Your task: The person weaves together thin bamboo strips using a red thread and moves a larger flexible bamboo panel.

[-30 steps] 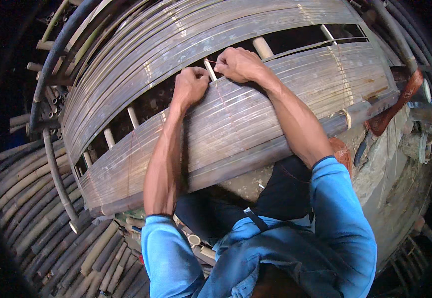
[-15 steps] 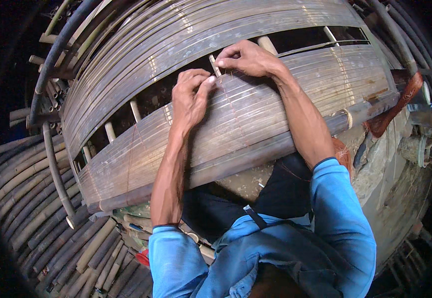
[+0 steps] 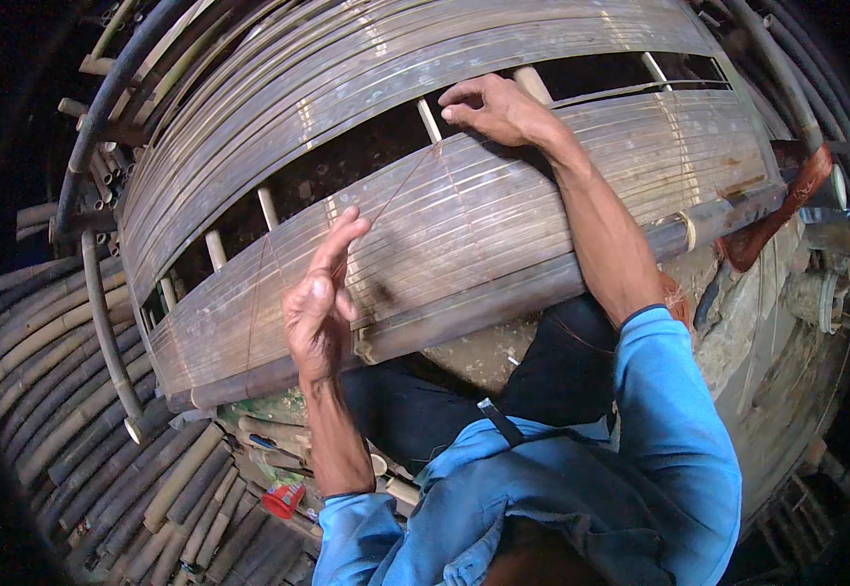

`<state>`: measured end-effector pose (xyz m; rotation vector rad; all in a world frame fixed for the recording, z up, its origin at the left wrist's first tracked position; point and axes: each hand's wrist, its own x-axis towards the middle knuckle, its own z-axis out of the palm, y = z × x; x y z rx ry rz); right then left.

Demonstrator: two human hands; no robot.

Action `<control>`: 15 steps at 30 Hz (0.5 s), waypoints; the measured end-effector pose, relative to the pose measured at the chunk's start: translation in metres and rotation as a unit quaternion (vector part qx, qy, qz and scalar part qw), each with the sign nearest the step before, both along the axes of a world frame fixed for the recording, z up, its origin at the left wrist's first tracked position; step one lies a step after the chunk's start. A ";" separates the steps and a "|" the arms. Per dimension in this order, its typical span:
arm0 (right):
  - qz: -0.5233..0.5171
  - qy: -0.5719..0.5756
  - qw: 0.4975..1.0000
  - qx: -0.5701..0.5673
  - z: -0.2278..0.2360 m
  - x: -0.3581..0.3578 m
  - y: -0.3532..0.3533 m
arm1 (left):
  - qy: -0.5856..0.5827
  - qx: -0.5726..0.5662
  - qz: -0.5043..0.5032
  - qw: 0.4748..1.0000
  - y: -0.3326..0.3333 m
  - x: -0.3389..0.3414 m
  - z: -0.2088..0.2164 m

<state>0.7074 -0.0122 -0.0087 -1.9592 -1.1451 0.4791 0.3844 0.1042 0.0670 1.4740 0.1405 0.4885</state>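
Observation:
A curved panel of split bamboo slats point(image 3: 542, 176) lies across my lap, bound with thin reddish-brown thread. My left hand point(image 3: 319, 298) is raised over its near part, drawing a thread point(image 3: 400, 188) taut from the panel's upper edge; the thread runs to its fingers. Past that edge, by a pale cross strip point(image 3: 429, 121), my right hand point(image 3: 493, 105) has thumb and forefinger curled nearly together. Whatever is between those fingertips is too small to make out. A dark bamboo pole point(image 3: 483, 303) forms the panel's near edge.
Beyond a dark gap with pale crosspieces point(image 3: 268, 208) stretches the panel's far slatted part point(image 3: 395, 68). Bamboo poles point(image 3: 63, 391) are stacked on the left. A bundle of reddish thread point(image 3: 781, 215) hangs at the right end. A red cup-like container point(image 3: 283, 500) sits at lower left.
My left hand has moved down and left, away from the slat edge, stretching the thread. The right hand has shifted slightly right and stays by the gap.

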 end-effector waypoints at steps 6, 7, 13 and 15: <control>0.012 -0.004 0.999 -0.040 0.005 -0.004 -0.001 | -0.142 -0.300 -0.010 0.943 -0.004 -0.015 0.016; 0.005 0.001 1.000 -0.031 0.005 -0.005 -0.001 | -0.134 -0.304 0.048 0.942 -0.010 -0.017 0.021; 0.088 -0.092 0.971 0.201 0.032 -0.078 0.006 | -0.097 -0.238 0.080 0.963 -0.021 -0.031 0.029; 0.163 -0.140 0.951 0.222 0.043 -0.119 0.000 | -0.040 -0.102 0.071 0.991 -0.027 -0.038 0.030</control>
